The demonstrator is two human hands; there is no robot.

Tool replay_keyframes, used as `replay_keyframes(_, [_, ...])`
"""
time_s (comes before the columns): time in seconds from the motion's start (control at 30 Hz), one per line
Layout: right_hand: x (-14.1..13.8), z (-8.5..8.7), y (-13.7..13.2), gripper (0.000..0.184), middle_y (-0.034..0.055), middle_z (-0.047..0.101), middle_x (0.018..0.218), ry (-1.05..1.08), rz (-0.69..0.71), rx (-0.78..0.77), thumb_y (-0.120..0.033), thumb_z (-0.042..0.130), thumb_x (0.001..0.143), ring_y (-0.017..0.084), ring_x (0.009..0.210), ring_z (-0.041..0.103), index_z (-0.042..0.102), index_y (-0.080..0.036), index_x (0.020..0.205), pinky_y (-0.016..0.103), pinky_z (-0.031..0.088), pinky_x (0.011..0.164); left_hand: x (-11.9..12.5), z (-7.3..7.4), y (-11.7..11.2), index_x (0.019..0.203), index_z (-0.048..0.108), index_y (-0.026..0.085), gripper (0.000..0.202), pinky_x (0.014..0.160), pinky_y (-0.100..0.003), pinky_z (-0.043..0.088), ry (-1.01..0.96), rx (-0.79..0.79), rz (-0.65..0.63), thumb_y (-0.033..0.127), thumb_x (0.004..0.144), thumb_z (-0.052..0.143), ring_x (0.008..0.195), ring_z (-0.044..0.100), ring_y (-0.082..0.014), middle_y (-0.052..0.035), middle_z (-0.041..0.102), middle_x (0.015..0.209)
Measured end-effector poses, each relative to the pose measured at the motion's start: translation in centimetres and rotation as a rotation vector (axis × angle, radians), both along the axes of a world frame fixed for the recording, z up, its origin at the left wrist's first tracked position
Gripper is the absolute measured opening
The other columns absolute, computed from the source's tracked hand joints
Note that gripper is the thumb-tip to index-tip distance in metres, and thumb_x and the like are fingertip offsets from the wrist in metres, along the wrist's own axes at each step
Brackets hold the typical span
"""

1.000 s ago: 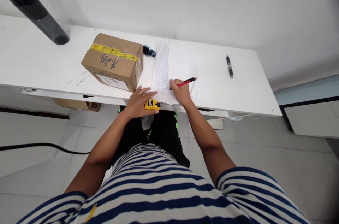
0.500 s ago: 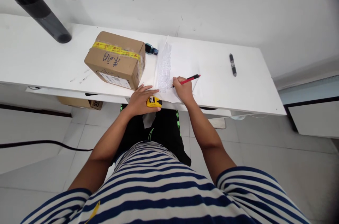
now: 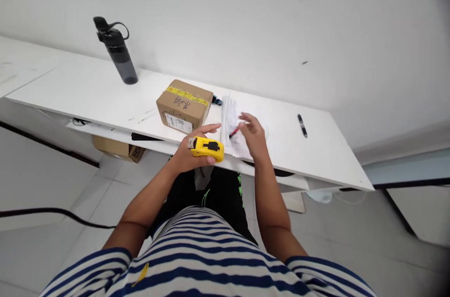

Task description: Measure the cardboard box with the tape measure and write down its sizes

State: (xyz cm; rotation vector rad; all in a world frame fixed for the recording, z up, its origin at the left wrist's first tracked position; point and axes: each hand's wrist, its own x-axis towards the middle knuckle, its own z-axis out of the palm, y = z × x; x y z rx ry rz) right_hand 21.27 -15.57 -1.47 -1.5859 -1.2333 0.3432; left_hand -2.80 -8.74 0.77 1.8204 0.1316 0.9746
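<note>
My left hand [image 3: 191, 154] is wrapped around a yellow tape measure [image 3: 208, 148], raised at the desk's front edge with its metal end tab toward the palm. My right hand [image 3: 253, 137] hovers over the notebook pages [image 3: 230, 108], fingers apart and curved. A red and black pen [image 3: 234, 132] lies across the paper at those fingertips; its far end is partly hidden by the hand. Close to my left fingers stands a taped cardboard box [image 3: 186, 105] with handwriting and a label.
On the white desk [image 3: 87, 86] a dark water bottle [image 3: 121, 58] stands at left. A black pen [image 3: 302, 126] lies at right. A dark object [image 3: 217, 100] shows behind the box. Below the desk sits another carton [image 3: 117, 148].
My left hand has lifted the tape measure and turned it. My right hand has loosened from the pen, its fingers spreading. The view has shifted, bringing the whole bottle into sight.
</note>
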Motion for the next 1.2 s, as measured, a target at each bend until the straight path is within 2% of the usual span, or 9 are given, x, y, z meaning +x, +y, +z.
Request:
replay_keyframes(0.07, [-3.6,2.1,-0.8,0.081,0.0127,0.059,0.139,0.040,0.555,0.061,-0.066,0.061,0.085,0.028,0.123,0.062,0.031,-0.031,0.152,0.047,0.055,0.098,-0.1,1.6,-0.1,0.095,0.068,0.020,0.055,0.114,-0.054,0.043,-0.113,0.088,0.119,0.070,0.073,0.075,0.131,0.057,-0.0323,-0.0143,0.056,0.148])
replay_keyframes(0.1, [-5.5,2.9,-0.8,0.088,0.0125,0.056,0.143,0.002,0.659,0.078,-0.067,0.067,0.081,0.029,0.128,0.059,0.030,-0.031,0.153,0.047,0.054,0.102,0.0,2.3,0.2,0.098,0.068,0.022,0.059,0.117,-0.054,0.040,-0.163,0.131,0.195,0.075,0.073,0.070,0.134,0.055,-0.0323,-0.0132,0.053,0.151])
replay_keyframes(0.23, [-10.3,6.1,2.2,0.070,0.0141,0.057,0.135,-0.110,0.387,0.307,-0.070,0.056,0.088,0.029,0.126,0.059,0.037,-0.027,0.139,0.048,0.051,0.104,-0.1,3.7,3.8,0.143,0.045,0.033,0.091,0.127,-0.051,0.024,-0.315,0.204,0.571,0.093,0.075,0.039,0.156,0.024,-0.0303,-0.0082,0.025,0.167])
replay_keyframes(0.37, [-9.3,9.9,9.3,0.058,0.0097,0.066,0.107,-0.227,0.360,0.072,-0.067,0.048,0.093,0.026,0.092,0.067,0.038,-0.025,0.131,0.045,0.057,0.080,-2.3,2.3,9.9,0.156,0.025,0.033,0.101,0.130,-0.057,0.008,-0.076,-0.101,0.872,0.087,0.076,0.053,0.160,0.005,-0.0336,-0.0102,0.020,0.169])
replay_keyframes(0.5, [-8.1,12.2,16.0,0.048,0.0152,0.070,0.104,-0.563,0.456,-0.194,-0.054,0.049,0.093,0.029,0.087,0.065,0.044,-0.017,0.124,0.044,0.053,0.078,-3.5,-0.5,14.1,0.160,0.011,0.032,0.118,0.125,-0.058,0.026,0.062,-0.371,0.702,0.068,0.070,0.078,0.158,0.019,-0.0368,-0.0164,0.019,0.170])
replay_keyframes(0.67, [-9.7,12.1,19.4,0.056,0.0228,0.071,0.113,-0.712,0.497,-0.224,-0.053,0.039,0.096,0.033,0.093,0.066,0.038,-0.012,0.135,0.044,0.051,0.080,-3.2,-2.1,14.8,0.160,0.021,0.034,0.099,0.122,-0.050,0.034,0.064,-0.289,0.549,0.055,0.080,0.074,0.157,0.026,-0.0313,-0.0114,0.029,0.168])
replay_keyframes(0.8, [-10.1,11.7,19.9,0.060,0.0242,0.071,0.114,-0.739,0.521,-0.238,-0.051,0.041,0.096,0.033,0.094,0.067,0.036,-0.009,0.138,0.041,0.051,0.081,-3.4,-1.5,14.6,0.160,0.028,0.028,0.095,0.114,-0.044,0.047,0.072,-0.343,0.516,0.051,0.080,0.072,0.134,0.058,-0.0291,-0.0117,0.050,0.155])
replay_keyframes(0.93, [-8.9,11.7,18.8,0.061,0.0236,0.071,0.112,-0.733,0.504,-0.277,-0.051,0.040,0.096,0.032,0.090,0.066,0.037,-0.007,0.138,0.041,0.051,0.077,-3.4,-1.0,14.4,0.152,0.045,0.021,0.081,0.105,-0.042,0.054,0.115,-0.328,0.591,0.048,0.080,0.071,0.118,0.067,-0.0268,-0.0111,0.064,0.139])
replay_keyframes(1.2, [-1.7,10.7,8.8,0.062,0.0124,0.070,0.097,-0.627,0.399,-0.380,-0.060,0.047,0.094,0.028,0.078,0.063,0.038,-0.016,0.138,0.035,0.047,0.065,-3.0,-0.9,14.0,0.137,0.060,0.020,0.060,0.101,-0.041,0.055,0.118,-0.230,0.687,0.043,0.082,0.069,0.110,0.067,-0.0249,-0.0106,0.068,0.130])
